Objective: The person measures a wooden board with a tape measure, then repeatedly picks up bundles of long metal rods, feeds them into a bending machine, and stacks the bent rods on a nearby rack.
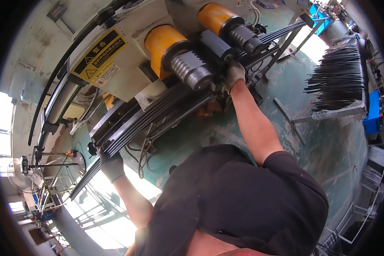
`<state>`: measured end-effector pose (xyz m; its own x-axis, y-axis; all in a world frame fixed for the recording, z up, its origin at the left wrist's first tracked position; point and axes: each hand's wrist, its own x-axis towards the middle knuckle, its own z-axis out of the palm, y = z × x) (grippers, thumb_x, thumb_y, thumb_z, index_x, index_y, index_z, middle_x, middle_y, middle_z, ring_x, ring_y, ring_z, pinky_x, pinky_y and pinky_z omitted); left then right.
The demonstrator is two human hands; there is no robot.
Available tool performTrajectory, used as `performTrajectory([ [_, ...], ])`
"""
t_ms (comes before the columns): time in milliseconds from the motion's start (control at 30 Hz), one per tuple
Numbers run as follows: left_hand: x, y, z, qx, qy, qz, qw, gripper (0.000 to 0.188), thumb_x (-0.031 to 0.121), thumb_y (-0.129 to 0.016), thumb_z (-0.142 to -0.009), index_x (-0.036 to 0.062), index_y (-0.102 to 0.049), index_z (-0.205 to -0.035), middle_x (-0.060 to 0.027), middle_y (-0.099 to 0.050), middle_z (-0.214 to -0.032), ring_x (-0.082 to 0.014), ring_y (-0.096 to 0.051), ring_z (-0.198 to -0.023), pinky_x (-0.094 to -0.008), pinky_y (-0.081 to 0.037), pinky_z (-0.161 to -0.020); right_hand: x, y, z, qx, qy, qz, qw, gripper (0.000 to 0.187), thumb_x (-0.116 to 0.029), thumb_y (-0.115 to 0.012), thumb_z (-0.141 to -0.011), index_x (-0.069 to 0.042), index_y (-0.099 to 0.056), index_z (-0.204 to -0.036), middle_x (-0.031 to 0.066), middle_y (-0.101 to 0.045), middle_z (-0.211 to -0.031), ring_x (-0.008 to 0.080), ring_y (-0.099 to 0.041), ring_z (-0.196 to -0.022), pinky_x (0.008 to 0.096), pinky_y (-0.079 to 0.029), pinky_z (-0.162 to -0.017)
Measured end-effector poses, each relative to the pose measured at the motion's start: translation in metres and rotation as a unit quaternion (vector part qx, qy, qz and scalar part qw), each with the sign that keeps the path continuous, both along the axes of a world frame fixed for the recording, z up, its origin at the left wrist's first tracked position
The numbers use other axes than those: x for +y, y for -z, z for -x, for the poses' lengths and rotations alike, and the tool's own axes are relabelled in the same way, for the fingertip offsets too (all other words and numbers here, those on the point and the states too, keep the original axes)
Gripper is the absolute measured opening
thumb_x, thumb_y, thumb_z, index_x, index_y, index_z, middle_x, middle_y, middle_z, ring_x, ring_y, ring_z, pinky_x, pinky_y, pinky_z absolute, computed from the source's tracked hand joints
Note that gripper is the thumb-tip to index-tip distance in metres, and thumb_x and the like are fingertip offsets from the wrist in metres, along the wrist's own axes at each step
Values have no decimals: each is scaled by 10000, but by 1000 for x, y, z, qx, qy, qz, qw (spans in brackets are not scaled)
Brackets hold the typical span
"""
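A bundle of long, thin dark metal bars runs slantwise across a machine, from the lower left to the upper right. My left hand, in a grey glove, is closed round the bars towards their left end. Farther right, my gloved right hand reaches in beside the same line of bars, just under a grey block. Its fingers look bent, but their tips and whatever they grip are hidden. Two yellow cylinders with ridged dark metal ends, one on the left and one on the right, stand over the bars.
A yellow and black warning label marks the machine's pale panel. Hoses loop below the bars. At right, a rack holds many thin dark strips above the green floor. A standing fan is at far left.
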<state>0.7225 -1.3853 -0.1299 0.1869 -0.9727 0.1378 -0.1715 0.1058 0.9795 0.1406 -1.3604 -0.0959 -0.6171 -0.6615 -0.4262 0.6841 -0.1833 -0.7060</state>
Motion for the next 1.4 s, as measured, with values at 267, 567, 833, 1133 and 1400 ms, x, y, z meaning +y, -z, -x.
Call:
performTrajectory([
  [267,6,-31,33,-314,-23,77,946,308,62,-696,-978,22,-693,-1283,-86,-767,-1216,-192,-722,-1118,-323,-548,-1000,-2,-2,-3,15,26,-22,999,274,-259,-735,-865,-59,-706,-1050,93,-658,-885,234,-612,-725,393,-523,-691],
  [567,5,-9,105,240,83,-54,966,283,118,-602,-1038,-17,-652,-1281,-162,-694,-1301,-300,-635,-1249,-441,-492,-1118,30,30,-8,295,0,-50,954,531,-445,-626,-1061,13,-664,-1327,61,-709,-1175,173,-636,-1010,340,-512,-944],
  [833,-6,-14,38,529,-100,-71,840,353,226,-511,-1108,-37,-634,-1309,-165,-676,-1336,-350,-600,-1302,-519,-461,-1166,122,105,9,200,-38,-119,972,444,-372,-657,-1062,-15,-677,-1326,57,-727,-1257,167,-677,-1110,341,-536,-950],
  [1133,8,-22,83,464,-115,-64,876,352,235,-512,-1118,-29,-641,-1313,-187,-671,-1341,-325,-614,-1292,-460,-477,-1156,142,140,13,211,-108,-210,949,468,-403,-686,-1044,18,-692,-1248,27,-722,-1111,108,-643,-941,305,-525,-856],
  [1400,16,-18,102,516,-56,-95,850,351,256,-550,-1109,-25,-641,-1298,-174,-683,-1299,-311,-635,-1248,-439,-500,-1133,114,180,10,566,-280,-205,747,325,-263,-533,-1095,-35,-681,-1273,223,-719,-1115,362,-681,-1016,406,-519,-943],
])
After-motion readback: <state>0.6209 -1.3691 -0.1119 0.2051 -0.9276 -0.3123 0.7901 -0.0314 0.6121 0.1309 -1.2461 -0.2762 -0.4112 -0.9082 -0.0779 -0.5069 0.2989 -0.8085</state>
